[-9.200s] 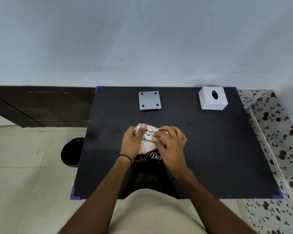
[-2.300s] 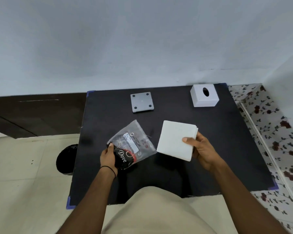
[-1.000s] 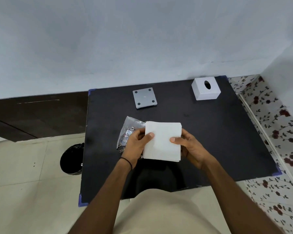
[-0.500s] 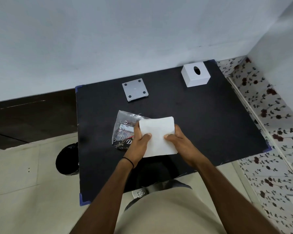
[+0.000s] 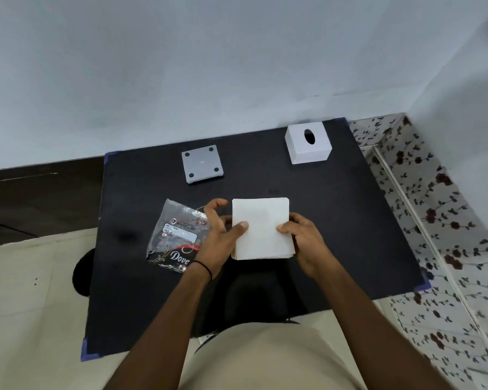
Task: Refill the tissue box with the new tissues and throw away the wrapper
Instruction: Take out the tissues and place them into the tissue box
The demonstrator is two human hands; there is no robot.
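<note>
I'm seeing the wrapper [image 5: 178, 235] lying left of the tissue stack [image 5: 261, 229] on the worktop [image 5: 350, 220], base plate [image 5: 202, 163] and tissue box [image 5: 307, 147] sitting behind.

Glossy plastic wrapper [image 5: 178, 237], matt table [image 5: 335, 220]

Black wristband [image 5: 203, 267], beige clothing [image 5: 265, 358]

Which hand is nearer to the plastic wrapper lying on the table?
Left. The left hand overlaps the wrapper at its right edge while holding the tissue stack; the right hand grips the stack's opposite side, farther from the wrapper.
</note>
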